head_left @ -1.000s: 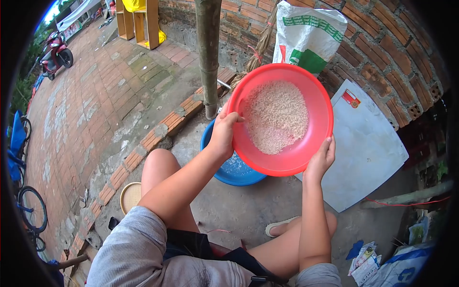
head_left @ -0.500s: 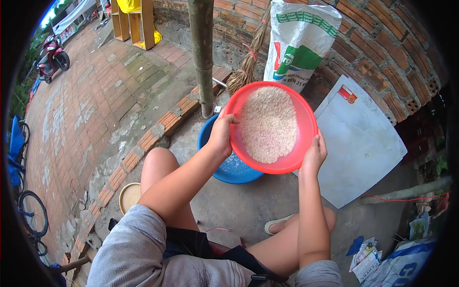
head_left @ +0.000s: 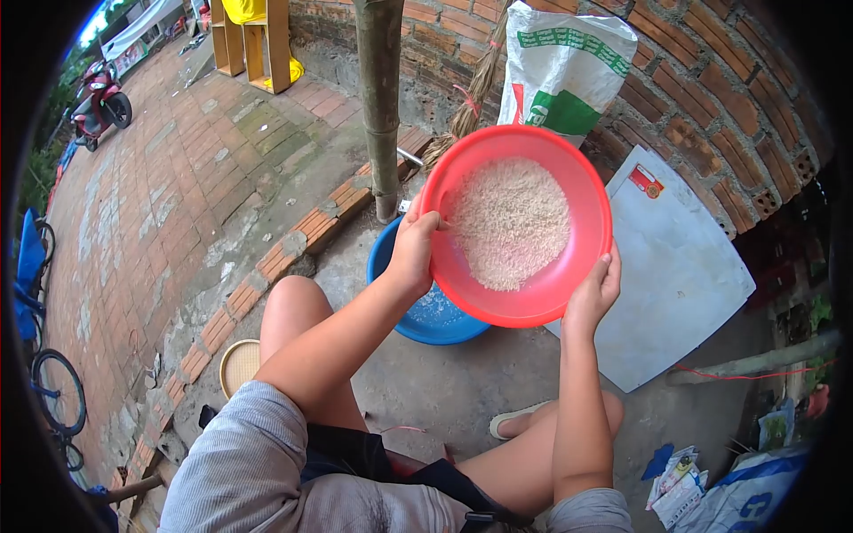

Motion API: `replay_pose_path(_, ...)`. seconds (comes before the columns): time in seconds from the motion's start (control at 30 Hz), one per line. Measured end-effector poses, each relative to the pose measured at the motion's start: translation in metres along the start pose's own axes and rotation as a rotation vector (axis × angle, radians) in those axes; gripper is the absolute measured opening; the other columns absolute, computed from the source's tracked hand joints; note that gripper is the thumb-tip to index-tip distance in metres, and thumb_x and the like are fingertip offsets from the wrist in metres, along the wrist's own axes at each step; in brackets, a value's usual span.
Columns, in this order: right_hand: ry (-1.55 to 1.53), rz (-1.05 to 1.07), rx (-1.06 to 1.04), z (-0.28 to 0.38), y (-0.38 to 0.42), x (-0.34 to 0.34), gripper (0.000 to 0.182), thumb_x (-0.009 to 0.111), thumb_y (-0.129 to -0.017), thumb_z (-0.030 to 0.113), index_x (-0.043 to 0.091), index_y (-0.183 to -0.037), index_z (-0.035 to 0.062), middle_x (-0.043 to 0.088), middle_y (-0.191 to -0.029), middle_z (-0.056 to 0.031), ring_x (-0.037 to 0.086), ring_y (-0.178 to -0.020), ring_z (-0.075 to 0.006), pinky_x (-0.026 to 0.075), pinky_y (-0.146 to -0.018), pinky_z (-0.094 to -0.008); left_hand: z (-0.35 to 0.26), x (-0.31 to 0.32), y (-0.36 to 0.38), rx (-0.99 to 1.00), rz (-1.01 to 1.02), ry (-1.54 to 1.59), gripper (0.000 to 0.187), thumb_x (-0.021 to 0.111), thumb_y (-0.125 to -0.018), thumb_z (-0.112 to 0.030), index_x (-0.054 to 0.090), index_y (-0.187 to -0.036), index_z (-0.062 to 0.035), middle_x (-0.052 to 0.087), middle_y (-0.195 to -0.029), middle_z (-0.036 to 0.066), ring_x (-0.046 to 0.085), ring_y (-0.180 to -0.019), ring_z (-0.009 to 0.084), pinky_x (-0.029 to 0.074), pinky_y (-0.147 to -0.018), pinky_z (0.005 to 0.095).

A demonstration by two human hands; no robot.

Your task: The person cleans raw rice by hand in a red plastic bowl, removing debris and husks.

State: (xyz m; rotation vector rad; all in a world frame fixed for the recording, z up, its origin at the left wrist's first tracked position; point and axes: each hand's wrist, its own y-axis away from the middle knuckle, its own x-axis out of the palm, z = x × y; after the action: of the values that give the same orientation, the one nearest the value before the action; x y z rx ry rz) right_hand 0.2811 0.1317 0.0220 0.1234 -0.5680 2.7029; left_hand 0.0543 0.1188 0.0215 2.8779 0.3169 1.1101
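Note:
I hold a round red plastic basin (head_left: 582, 182) up in front of me with both hands. Pale rice (head_left: 511, 222) lies in a heap across its bottom. My left hand (head_left: 415, 249) grips the rim on the left side, thumb inside. My right hand (head_left: 593, 291) grips the near right rim. The basin is tilted slightly toward me. Directly under it, on the concrete floor, sits a blue basin (head_left: 418, 315), mostly hidden by the red one and my left arm.
A bamboo post (head_left: 380, 98) stands left of the basins. A white and green sack (head_left: 569, 67) and a straw broom (head_left: 466, 98) lean on the brick wall. A grey board (head_left: 684, 275) lies to the right. A small woven basket (head_left: 240, 364) lies near my left knee.
The red basin dipped lower and tilted away half a second ago, with the rice spread wide; now it is raised and tilted back, and the rice has gathered in the middle.

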Motion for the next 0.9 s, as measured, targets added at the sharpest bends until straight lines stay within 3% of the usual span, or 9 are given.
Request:
replay_pose_path(0.07, -0.039, -0.028, -0.014, 0.001, 0.0, 0.002, 0.036, 0.033, -0.102, 0.014, 0.048, -0.127, -0.0076, 0.057, -0.121, -0.014, 0.056, -0.107, -0.0171, 0.044, -0.092, -0.03, -0.001, 0.0, 0.0, 0.061, 0.042, -0.045, 0.065, 0.043, -0.071, 0.002, 0.044, -0.134, -0.0136, 0.053, -0.117, 0.006, 0.051, -0.103, 0.0199, 0.045, -0.091, 0.0347)
replay_pose_path(0.17, 0.022, -0.06, 0.264, -0.029, -0.003, -0.005, 0.036, 0.032, -0.101, 0.013, 0.051, -0.124, -0.0081, 0.059, -0.118, -0.0138, 0.057, -0.106, -0.0169, 0.044, -0.092, -0.0294, 0.009, -0.008, -0.01, -0.094, -0.009, 0.008, 0.066, 0.043, -0.071, 0.001, 0.043, -0.135, -0.0133, 0.052, -0.119, 0.006, 0.051, -0.106, 0.0195, 0.044, -0.091, 0.0339)
replay_pose_path(0.27, -0.038, -0.034, 0.218, -0.021, -0.001, -0.005, 0.037, 0.032, -0.101, 0.013, 0.05, -0.125, -0.0084, 0.059, -0.118, -0.0137, 0.057, -0.106, -0.017, 0.044, -0.092, -0.0293, 0.013, -0.009, -0.006, -0.137, -0.09, 0.061, 0.066, 0.043, -0.07, 0.002, 0.043, -0.135, -0.0131, 0.052, -0.12, 0.006, 0.05, -0.107, 0.0189, 0.044, -0.091, 0.0334)
replay_pose_path(0.33, -0.016, -0.003, 0.081, 0.002, -0.001, 0.001, 0.036, 0.032, -0.101, 0.012, 0.051, -0.124, -0.0086, 0.06, -0.116, -0.0138, 0.058, -0.105, -0.017, 0.044, -0.092, -0.0294, 0.008, -0.004, -0.001, 0.05, -0.004, -0.053, 0.066, 0.043, -0.07, 0.002, 0.044, -0.135, -0.0132, 0.052, -0.119, 0.006, 0.05, -0.106, 0.0194, 0.044, -0.091, 0.0339)
replay_pose_path(0.4, 0.001, -0.021, -0.092, 0.011, -0.001, 0.004, 0.036, 0.032, -0.101, 0.012, 0.052, -0.123, -0.0082, 0.06, -0.115, -0.0136, 0.058, -0.104, -0.0166, 0.045, -0.09, -0.029, -0.001, 0.002, 0.002, 0.021, 0.007, -0.032, 0.066, 0.043, -0.07, 0.002, 0.044, -0.134, -0.0128, 0.052, -0.119, 0.006, 0.05, -0.106, 0.0194, 0.044, -0.091, 0.0336)
replay_pose_path(0.5, 0.013, -0.003, 0.216, -0.024, -0.006, -0.007, 0.035, 0.033, -0.101, 0.013, 0.052, -0.122, -0.0076, 0.061, -0.115, -0.0131, 0.058, -0.103, -0.0163, 0.045, -0.09, -0.0293, 0.008, -0.003, -0.004, -0.075, -0.041, -0.029, 0.066, 0.043, -0.069, 0.002, 0.044, -0.134, -0.012, 0.052, -0.119, 0.006, 0.05, -0.106, 0.0194, 0.044, -0.09, 0.0328)
replay_pose_path(0.63, -0.011, -0.051, 0.273, -0.017, -0.003, -0.002, 0.034, 0.035, -0.101, 0.013, 0.053, -0.121, -0.0072, 0.061, -0.113, -0.0127, 0.058, -0.101, -0.0163, 0.045, -0.089, -0.0294, 0.011, -0.007, -0.007, -0.069, -0.064, -0.034, 0.066, 0.043, -0.069, 0.002, 0.044, -0.134, -0.0105, 0.051, -0.12, 0.007, 0.05, -0.107, 0.0206, 0.043, -0.092, 0.0331)
replay_pose_path(0.7, 0.006, -0.059, 0.025, -0.004, -0.004, 0.0, 0.034, 0.035, -0.101, 0.013, 0.054, -0.12, -0.0076, 0.062, -0.111, -0.0127, 0.059, -0.101, -0.0162, 0.045, -0.089, -0.0293, 0.002, 0.003, -0.001, -0.004, -0.035, -0.033, 0.066, 0.043, -0.069, 0.002, 0.043, -0.134, -0.0105, 0.051, -0.12, 0.008, 0.049, -0.108, 0.021, 0.042, -0.094, 0.0332)
replay_pose_path(0.9, 0.039, -0.033, 0.25, -0.036, -0.006, -0.01, 0.035, 0.034, -0.101, 0.012, 0.051, -0.123, -0.0077, 0.061, -0.115, -0.0128, 0.058, -0.102, -0.0158, 0.045, -0.089, -0.029, 0.018, -0.009, -0.009, -0.087, -0.07, 0.007, 0.069, 0.043, -0.069, 0.002, 0.041, -0.137, -0.0108, 0.051, -0.122, 0.007, 0.048, -0.112, 0.0203, 0.039, -0.097, 0.0319)
